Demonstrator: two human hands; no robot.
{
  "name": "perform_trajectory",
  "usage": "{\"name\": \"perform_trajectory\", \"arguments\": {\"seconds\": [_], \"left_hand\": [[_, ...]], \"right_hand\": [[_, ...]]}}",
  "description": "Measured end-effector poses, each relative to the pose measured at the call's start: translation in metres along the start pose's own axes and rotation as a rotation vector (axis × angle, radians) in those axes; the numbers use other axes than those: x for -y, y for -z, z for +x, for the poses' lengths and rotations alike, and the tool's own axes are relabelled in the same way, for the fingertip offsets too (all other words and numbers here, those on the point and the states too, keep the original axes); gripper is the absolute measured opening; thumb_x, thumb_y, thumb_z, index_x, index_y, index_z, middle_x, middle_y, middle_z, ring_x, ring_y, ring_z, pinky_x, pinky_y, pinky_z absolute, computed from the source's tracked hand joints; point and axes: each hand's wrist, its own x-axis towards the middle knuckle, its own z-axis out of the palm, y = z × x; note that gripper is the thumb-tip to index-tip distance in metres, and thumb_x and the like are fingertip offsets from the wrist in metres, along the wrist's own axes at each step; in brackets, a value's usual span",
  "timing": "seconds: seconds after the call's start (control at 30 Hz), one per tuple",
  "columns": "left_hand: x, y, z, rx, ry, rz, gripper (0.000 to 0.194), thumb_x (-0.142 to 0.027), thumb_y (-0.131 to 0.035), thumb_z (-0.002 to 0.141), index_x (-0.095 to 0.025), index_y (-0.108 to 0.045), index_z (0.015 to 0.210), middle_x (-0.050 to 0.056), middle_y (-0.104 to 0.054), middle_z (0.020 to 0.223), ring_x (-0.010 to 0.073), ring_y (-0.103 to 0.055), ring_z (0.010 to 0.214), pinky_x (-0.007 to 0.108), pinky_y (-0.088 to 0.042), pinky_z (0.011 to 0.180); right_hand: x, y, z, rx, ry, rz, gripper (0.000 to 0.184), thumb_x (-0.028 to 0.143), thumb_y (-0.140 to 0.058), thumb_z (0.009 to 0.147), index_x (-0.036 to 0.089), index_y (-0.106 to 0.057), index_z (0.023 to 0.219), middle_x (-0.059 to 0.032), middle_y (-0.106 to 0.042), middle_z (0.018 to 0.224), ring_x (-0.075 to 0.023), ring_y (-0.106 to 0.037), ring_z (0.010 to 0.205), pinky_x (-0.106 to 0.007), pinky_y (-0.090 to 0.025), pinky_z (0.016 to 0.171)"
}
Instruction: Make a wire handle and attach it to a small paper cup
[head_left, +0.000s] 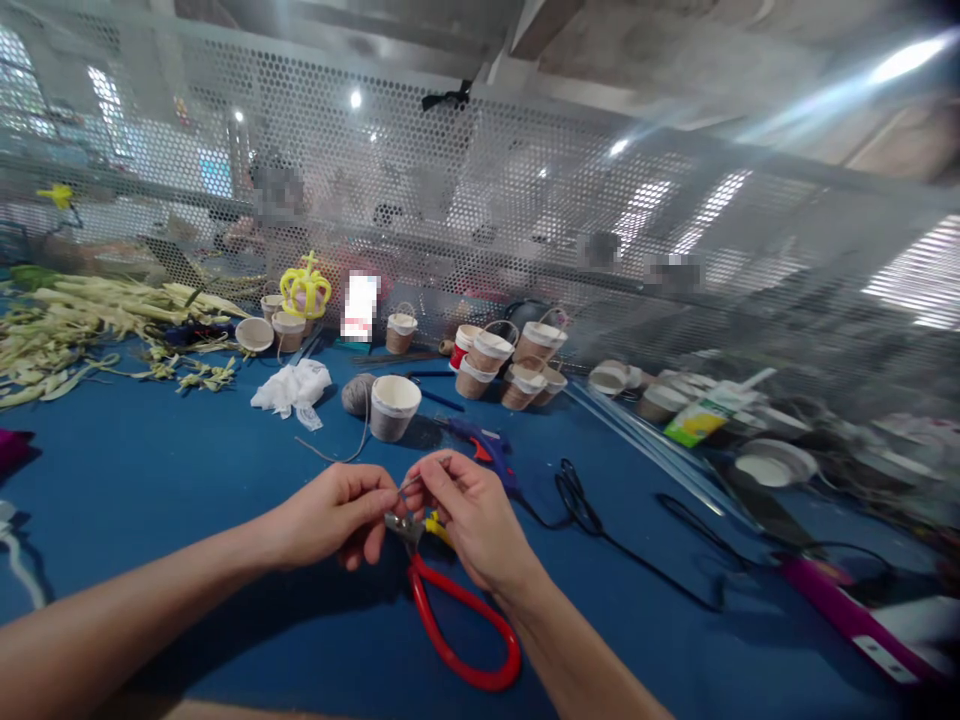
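My left hand (341,515) and my right hand (465,515) meet above the blue table (150,470), both pinched on a thin piece of grey wire (424,474) that runs between the fingertips. Under the hands lie red-handled shears (457,625), the blades hidden beneath my fingers, beside a small yellow object (435,525). A brown paper cup with a white rim (392,405) stands just beyond my hands, next to a grey ball of twine (356,393) whose strand trails toward my left hand.
A blue glue gun (484,443) with a black cord (622,545) lies to the right. More small handled cups (510,365) stand at the back near a yellow crown (305,290). White cloth (292,388), dried leaves (90,315), and a perforated metal screen (525,220) border the table.
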Motion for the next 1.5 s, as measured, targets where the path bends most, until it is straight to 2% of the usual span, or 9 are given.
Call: {"name": "perform_trajectory", "arguments": {"seconds": [0.27, 0.53, 0.7, 0.8, 0.9, 1.13, 1.3, 1.43, 1.5], "left_hand": [[0.005, 0.0, 0.001, 0.01, -0.007, -0.043, 0.041, -0.057, -0.047, 0.075, -0.016, -0.046, 0.073, -0.006, -0.054, 0.045, 0.0039, -0.043, 0.033, 0.014, -0.028, 0.035], [0.003, 0.003, -0.001, 0.111, 0.018, -0.094, 0.047, -0.062, -0.048, 0.071, -0.015, -0.047, 0.075, -0.005, -0.055, 0.044, 0.0046, -0.043, 0.031, 0.015, -0.028, 0.034], [0.002, 0.003, -0.002, 0.159, 0.013, -0.178, 0.047, -0.06, -0.049, 0.072, -0.014, -0.05, 0.078, -0.002, -0.058, 0.049, 0.0066, -0.048, 0.036, 0.017, -0.035, 0.039], [0.002, 0.007, -0.001, 0.138, -0.017, -0.155, 0.045, -0.056, -0.046, 0.077, -0.012, -0.055, 0.084, 0.001, -0.06, 0.061, 0.0081, -0.053, 0.048, 0.02, -0.04, 0.048], [0.003, 0.011, 0.001, 0.086, -0.046, -0.049, 0.039, -0.05, -0.052, 0.076, -0.012, -0.058, 0.082, -0.002, -0.055, 0.062, 0.0068, -0.049, 0.053, 0.018, -0.036, 0.049], [0.003, 0.012, 0.003, 0.035, -0.073, 0.043, 0.033, -0.045, -0.055, 0.075, -0.013, -0.054, 0.066, -0.004, -0.049, 0.055, 0.0067, -0.042, 0.05, 0.019, -0.031, 0.047], [-0.002, 0.019, 0.001, 0.054, -0.071, 0.066, 0.034, -0.044, -0.053, 0.077, -0.012, -0.058, 0.069, 0.0, -0.056, 0.062, 0.0067, -0.043, 0.051, 0.019, -0.034, 0.049], [-0.001, 0.018, 0.001, 0.091, -0.08, 0.082, 0.029, -0.041, -0.056, 0.075, -0.012, -0.058, 0.072, -0.003, -0.053, 0.057, 0.0064, -0.042, 0.049, 0.019, -0.034, 0.049], [-0.001, 0.015, 0.001, 0.064, -0.082, 0.114, 0.027, -0.039, -0.055, 0.076, -0.013, -0.057, 0.072, -0.003, -0.052, 0.056, 0.0064, -0.042, 0.049, 0.018, -0.034, 0.048]], "right_hand": [[0.003, 0.002, 0.001, 0.022, 0.002, -0.248, 0.026, 0.04, -0.063, 0.072, 0.015, -0.057, 0.069, 0.0028, -0.055, 0.059, -0.0084, -0.051, 0.055, -0.022, -0.042, 0.055], [0.008, 0.002, 0.0, 0.132, -0.002, -0.27, 0.025, 0.04, -0.061, 0.074, 0.016, -0.054, 0.069, 0.003, -0.055, 0.058, -0.0086, -0.051, 0.054, -0.022, -0.042, 0.055], [0.01, -0.001, -0.001, 0.093, 0.032, -0.247, 0.03, 0.046, -0.059, 0.074, 0.018, -0.051, 0.067, 0.0041, -0.052, 0.057, -0.0084, -0.05, 0.052, -0.022, -0.042, 0.053], [0.01, 0.003, 0.001, 0.02, 0.065, -0.251, 0.03, 0.047, -0.058, 0.074, 0.018, -0.052, 0.068, 0.0032, -0.052, 0.06, -0.0085, -0.05, 0.056, -0.022, -0.043, 0.055], [0.01, 0.005, 0.001, -0.022, 0.076, -0.265, 0.031, 0.047, -0.058, 0.074, 0.018, -0.053, 0.068, 0.0023, -0.053, 0.062, -0.0092, -0.051, 0.056, -0.023, -0.043, 0.055], [0.007, 0.001, -0.002, 0.133, 0.017, -0.293, 0.026, 0.042, -0.061, 0.073, 0.017, -0.055, 0.072, 0.0028, -0.054, 0.06, -0.0096, -0.052, 0.057, -0.023, -0.043, 0.057], [0.008, 0.003, -0.001, 0.074, 0.026, -0.295, 0.026, 0.043, -0.06, 0.074, 0.017, -0.055, 0.069, 0.0029, -0.054, 0.063, -0.0088, -0.052, 0.057, -0.022, -0.044, 0.056], [0.007, 0.002, -0.001, 0.087, 0.004, -0.266, 0.027, 0.044, -0.06, 0.073, 0.017, -0.056, 0.071, 0.0027, -0.056, 0.061, -0.0095, -0.054, 0.056, -0.023, -0.045, 0.056], [0.005, 0.001, -0.001, 0.097, 0.0, -0.245, 0.028, 0.044, -0.06, 0.073, 0.017, -0.055, 0.072, 0.0022, -0.058, 0.06, -0.0097, -0.055, 0.056, -0.023, -0.046, 0.056]]}}
